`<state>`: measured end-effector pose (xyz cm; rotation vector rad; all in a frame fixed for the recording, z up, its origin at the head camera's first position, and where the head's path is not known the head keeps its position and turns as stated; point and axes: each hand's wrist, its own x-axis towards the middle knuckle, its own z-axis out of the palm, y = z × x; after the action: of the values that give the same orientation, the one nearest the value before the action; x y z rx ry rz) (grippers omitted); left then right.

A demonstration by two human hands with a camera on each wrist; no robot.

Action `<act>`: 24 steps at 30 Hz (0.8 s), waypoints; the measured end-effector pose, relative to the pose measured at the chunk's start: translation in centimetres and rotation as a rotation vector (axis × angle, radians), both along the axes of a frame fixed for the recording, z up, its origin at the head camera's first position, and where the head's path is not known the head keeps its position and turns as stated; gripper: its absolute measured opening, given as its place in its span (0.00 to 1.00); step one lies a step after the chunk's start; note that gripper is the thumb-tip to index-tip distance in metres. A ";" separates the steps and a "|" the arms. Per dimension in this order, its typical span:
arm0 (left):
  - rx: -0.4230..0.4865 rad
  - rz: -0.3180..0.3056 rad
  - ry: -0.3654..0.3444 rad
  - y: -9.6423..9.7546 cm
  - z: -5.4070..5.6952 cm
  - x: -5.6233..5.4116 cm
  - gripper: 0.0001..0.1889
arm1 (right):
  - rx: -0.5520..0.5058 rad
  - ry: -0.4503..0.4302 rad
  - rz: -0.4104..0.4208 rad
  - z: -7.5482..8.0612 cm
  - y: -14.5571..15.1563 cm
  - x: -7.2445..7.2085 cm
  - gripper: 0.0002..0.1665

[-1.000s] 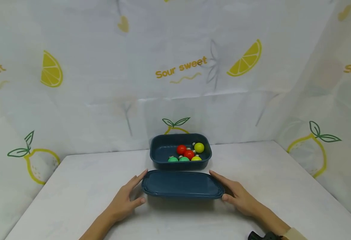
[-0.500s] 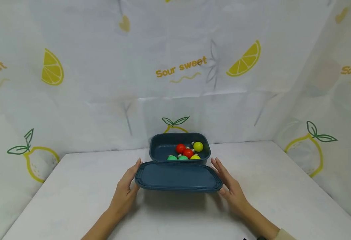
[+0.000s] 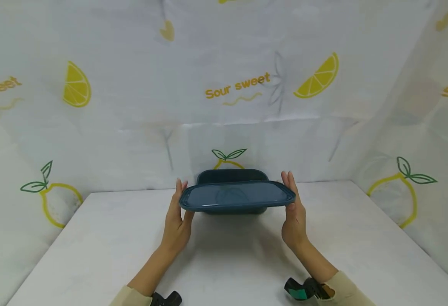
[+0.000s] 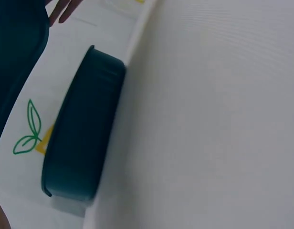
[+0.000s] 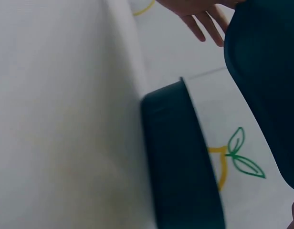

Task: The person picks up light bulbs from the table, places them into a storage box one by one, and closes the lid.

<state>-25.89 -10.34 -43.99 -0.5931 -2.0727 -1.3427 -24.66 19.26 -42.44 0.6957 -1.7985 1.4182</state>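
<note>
Both my hands hold a dark blue lid (image 3: 237,196) level in the air, one at each short end. My left hand (image 3: 177,227) grips the left end, thumb near the close edge and fingers up along the side. At the other end, my right hand (image 3: 295,223) holds it the same way. Behind and below the lid stands a dark blue rectangular box (image 3: 231,175) on the table; only its back wall and lower front show in the head view. The lid hides the box's inside. Both wrist views show the box's side (image 4: 82,129) below the raised lid (image 5: 266,71).
The box stands on a white table (image 3: 112,242) close to the back, where a white cloth (image 3: 132,85) printed with lemons and lettering hangs. The cloth also runs down the right side. Black straps with camera mounts (image 3: 304,289) sit on both wrists.
Both hands have raised the lid and moved it forward, from in front of the box to above it. The red, green and yellow bulb-like balls seen inside the box are now hidden.
</note>
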 end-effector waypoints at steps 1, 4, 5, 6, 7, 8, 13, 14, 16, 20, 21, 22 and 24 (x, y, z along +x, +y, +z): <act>0.009 0.005 -0.008 0.3 0.4 -0.3 0.37 | -0.022 -0.009 0.002 0.4 -0.1 -0.4 0.41; 0.041 0.017 -0.012 0.9 1.5 -1.3 0.36 | -0.077 -0.039 0.002 1.6 -0.5 -1.7 0.42; 0.052 0.023 -0.007 1.0 1.9 -1.6 0.35 | -0.099 -0.045 0.009 2.0 -0.7 -2.1 0.43; 0.066 0.026 0.005 1.2 2.3 -2.0 0.34 | -0.123 -0.051 0.015 2.5 -0.9 -2.5 0.44; 0.079 0.031 0.018 1.3 2.6 -2.4 0.34 | -0.146 -0.056 0.026 2.9 -1.2 -2.8 0.44; 0.095 0.034 0.031 1.5 3.0 -2.7 0.34 | -0.171 -0.065 0.038 3.4 -1.5 -3.2 0.45; 0.201 0.047 0.063 1.6 4.9 -3.9 0.36 | -0.221 -0.084 0.094 5.4 -3.1 -4.6 0.46; 0.224 0.044 0.069 1.6 5.2 -4.1 0.36 | -0.220 -0.071 0.093 5.6 -3.3 -4.8 0.47; 0.265 0.031 0.085 1.7 5.7 -4.2 0.37 | -0.209 -0.032 0.070 6.0 -3.7 -5.0 0.44; 0.275 -0.006 0.091 2.2 6.0 -4.4 0.40 | -0.266 0.019 0.003 6.1 -4.0 -4.9 0.39; 0.267 -0.011 0.090 2.4 6.0 -4.5 0.41 | -0.285 0.019 -0.005 6.0 -3.9 -4.9 0.38; 0.262 -0.016 0.085 2.5 6.0 -4.5 0.41 | -0.302 0.018 -0.001 5.9 -3.8 -4.8 0.37; 0.254 -0.012 0.076 2.6 5.9 -4.5 0.41 | -0.320 0.008 0.020 5.7 -3.7 -4.7 0.37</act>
<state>-30.43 -7.70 -38.12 -0.5370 -1.8047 -1.5357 -29.40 15.55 -36.73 0.5512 -1.5131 1.6655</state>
